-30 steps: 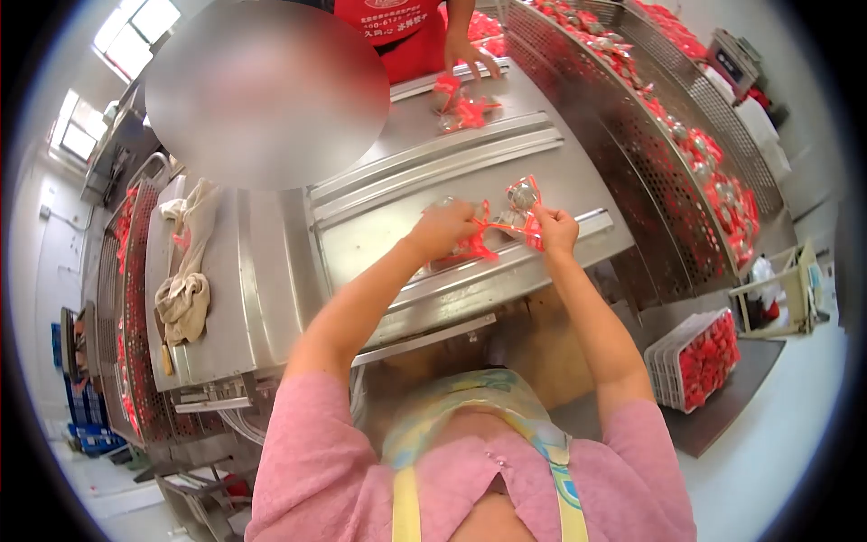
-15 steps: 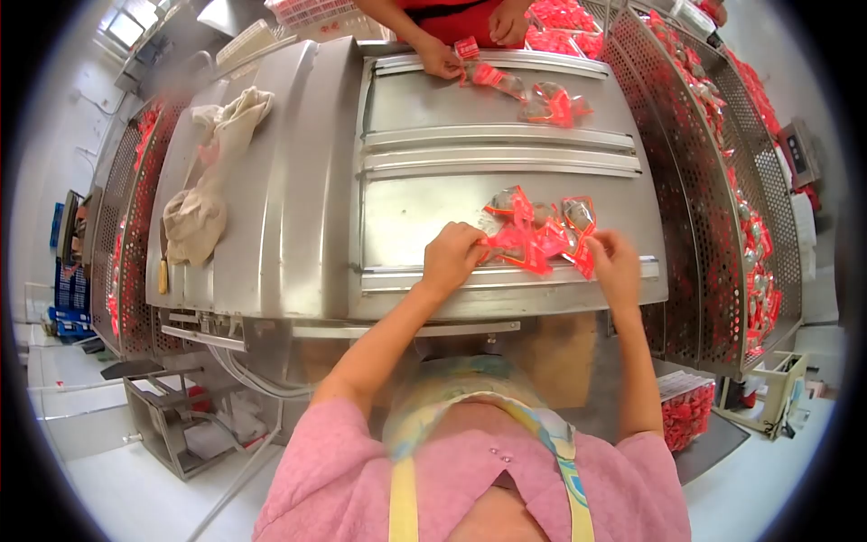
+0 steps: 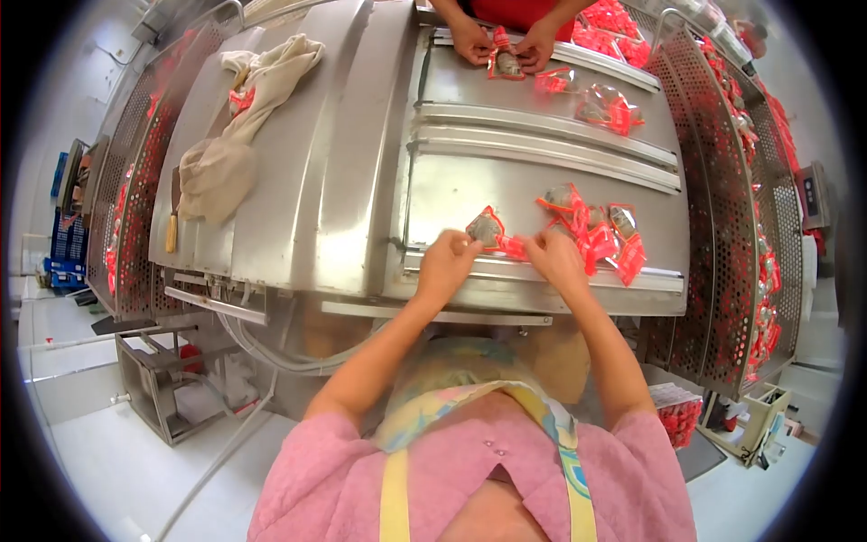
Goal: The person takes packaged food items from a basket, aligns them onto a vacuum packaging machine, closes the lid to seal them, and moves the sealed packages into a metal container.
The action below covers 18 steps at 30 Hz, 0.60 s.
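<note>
Near the front sealing bar of the metal machine, a red and clear packet (image 3: 486, 228) lies between my two hands. My left hand (image 3: 449, 264) pinches the packet's left side with closed fingers. On its right, my right hand (image 3: 554, 259) has its fingers closed on the packet's red end. Just beyond my right hand lies a loose group of similar red packets (image 3: 591, 237), some overlapping. One packet (image 3: 623, 221) rests at the group's right edge, close to the metal bar (image 3: 659, 282).
Across the machine (image 3: 357, 181), a co-worker's hands (image 3: 506, 45) hold a packet, with more packets (image 3: 610, 108) beside them. A beige cloth (image 3: 226, 163) lies at the left. Perforated metal bins (image 3: 700, 181) with red packets stand at both sides.
My hands have come closer together, with one packet now apart from the group at its left. The co-worker's hands have both come to one packet. The camera view has shifted.
</note>
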Tool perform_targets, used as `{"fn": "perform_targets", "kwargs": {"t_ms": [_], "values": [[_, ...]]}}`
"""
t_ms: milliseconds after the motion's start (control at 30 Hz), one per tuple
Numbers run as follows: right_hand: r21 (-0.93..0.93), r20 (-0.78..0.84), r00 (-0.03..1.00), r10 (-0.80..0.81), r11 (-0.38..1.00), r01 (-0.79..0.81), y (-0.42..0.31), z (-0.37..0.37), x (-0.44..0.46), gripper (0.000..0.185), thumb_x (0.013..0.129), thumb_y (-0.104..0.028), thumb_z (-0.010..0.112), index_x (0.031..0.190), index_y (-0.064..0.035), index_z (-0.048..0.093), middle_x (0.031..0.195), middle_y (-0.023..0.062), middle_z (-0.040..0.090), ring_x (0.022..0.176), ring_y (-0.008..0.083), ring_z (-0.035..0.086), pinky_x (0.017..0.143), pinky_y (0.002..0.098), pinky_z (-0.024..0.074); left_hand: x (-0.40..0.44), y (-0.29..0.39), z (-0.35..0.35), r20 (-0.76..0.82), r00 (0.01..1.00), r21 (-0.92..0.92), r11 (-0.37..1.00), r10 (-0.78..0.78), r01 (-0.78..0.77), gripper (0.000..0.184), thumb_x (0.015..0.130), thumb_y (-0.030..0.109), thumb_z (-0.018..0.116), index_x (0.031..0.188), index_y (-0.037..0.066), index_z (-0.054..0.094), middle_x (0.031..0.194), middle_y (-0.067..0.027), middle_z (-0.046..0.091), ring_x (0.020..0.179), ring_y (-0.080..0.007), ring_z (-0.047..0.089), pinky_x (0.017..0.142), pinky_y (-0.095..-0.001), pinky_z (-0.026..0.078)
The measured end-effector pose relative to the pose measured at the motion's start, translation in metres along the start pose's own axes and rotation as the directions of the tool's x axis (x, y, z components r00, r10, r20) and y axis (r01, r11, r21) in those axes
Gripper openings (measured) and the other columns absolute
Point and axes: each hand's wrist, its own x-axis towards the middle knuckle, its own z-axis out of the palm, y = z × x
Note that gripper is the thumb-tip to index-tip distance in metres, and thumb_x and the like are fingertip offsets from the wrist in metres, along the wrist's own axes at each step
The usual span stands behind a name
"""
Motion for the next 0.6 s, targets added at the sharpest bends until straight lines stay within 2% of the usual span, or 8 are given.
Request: {"fn": "perform_targets", "kwargs": {"t_ms": [33,133,200,300,367,433,533,600], "values": [[0.023,0.074,0.997,-0.019,1.0,0.018,0.002,0.005,0.006,0.052,0.079,-0.053,0.064,0.073,-0.0007,0.068,0.071,0.0156,0.066,0.068,0.0266,0.065,0.064,0.0407,0.0493,0.0,0.005,-0.002,0.282,0.938,-0.171,0.951,-0.201,0.256,0.034,0.092,0.031,0.061,0.107,0.001,0.057,0.085,-0.0069,0.066,0.059,-0.01,0.056,0.049,-0.0219,0.043],[0.116,0.315,0.948,-0.043,0.993,0.007,0.009,0.021,0.032,0.043,0.079,-0.043,0.067,0.08,0.0003,0.07,0.071,0.013,0.066,0.062,0.0213,0.063,0.06,0.0372,0.049,-0.007,0.036,0.001,0.533,0.71,-0.4,0.603,-0.46,0.69,0.035,0.095,0.034,0.056,0.108,0.002,0.057,0.086,-0.0068,0.066,0.06,-0.0081,0.056,0.043,-0.0167,0.038],[0.185,0.503,0.864,-0.013,0.978,-0.094,0.008,0.026,0.043,0.037,0.079,-0.035,0.067,0.084,0.001,0.071,0.07,0.0103,0.066,0.058,0.0173,0.06,0.057,0.0339,0.0484,0.003,0.015,0.013,0.554,0.705,-0.5,0.501,-0.442,0.707,0.032,0.097,0.035,0.051,0.106,0.004,0.058,0.087,-0.0038,0.066,0.062,-0.0056,0.057,0.038,-0.0125,0.03],[0.3,0.546,0.838,-0.006,0.935,-0.189,0.009,0.036,0.056,0.027,0.082,-0.029,0.068,0.08,-0.0021,0.069,0.065,0.0021,0.06,0.052,0.0095,0.05,0.046,0.0246,0.0378,0.009,0.012,0.014,0.559,0.678,-0.587,0.351,-0.477,0.73,0.03,0.097,0.035,0.052,0.101,0.007,0.058,0.087,-0.0021,0.066,0.061,-0.0055,0.057,0.037,-0.0127,0.029],[0.359,0.652,0.758,0.032,0.867,-0.346,0.004,0.035,0.063,0.025,0.083,-0.028,0.067,0.077,-0.0034,0.067,0.064,0.002,0.06,0.051,0.0077,0.048,0.043,0.0228,0.0336,0.007,0.023,0.01,0.546,0.66,-0.626,0.273,-0.516,0.731,0.028,0.096,0.036,0.053,0.098,0.008,0.058,0.085,-0.0012,0.065,0.06,-0.0051,0.057,0.036,-0.0131,0.028],[0.384,0.748,0.663,0.036,0.791,-0.476,-0.013,0.023,0.062,0.024,0.085,-0.027,0.066,0.075,-0.005,0.065,0.062,0.001,0.058,0.047,0.0044,0.043,0.039,0.0203,0.0251,0.01,0.018,0.01,0.536,0.668,-0.633,0.277,-0.516,0.723,0.027,0.095,0.035,0.054,0.095,0.008,0.058,0.082,-0.0005,0.065,0.059,-0.0045,0.056,0.036,-0.013,0.028],[0.353,0.768,0.635,0.08,0.775,-0.524,-0.025,0.02,0.064,0.027,0.084,-0.03,0.066,0.077,-0.0039,0.065,0.062,0.0007,0.058,0.045,0.0046,0.042,0.037,0.0207,0.0245,0.022,0.006,0.01,0.538,0.665,-0.629,0.278,-0.518,0.726,0.021,0.094,0.03,0.058,0.092,0.009,0.059,0.078,0.0009,0.063,0.06,-0.0035,0.057,0.036,-0.0127,0.027],[0.361,0.791,0.611,0.032,0.782,-0.508,-0.008,0.035,0.077,0.022,0.085,-0.026,0.066,0.078,-0.0047,0.065,0.062,0.0002,0.058,0.043,0.0038,0.041,0.036,0.0197,0.0233,0.028,0.005,0.007,0.55,0.65,-0.611,0.278,-0.524,0.741,0.017,0.094,0.026,0.059,0.092,0.009,0.059,0.078,0.0009,0.063,0.061,-0.0036,0.057,0.035,-0.0126,0.027]]}}
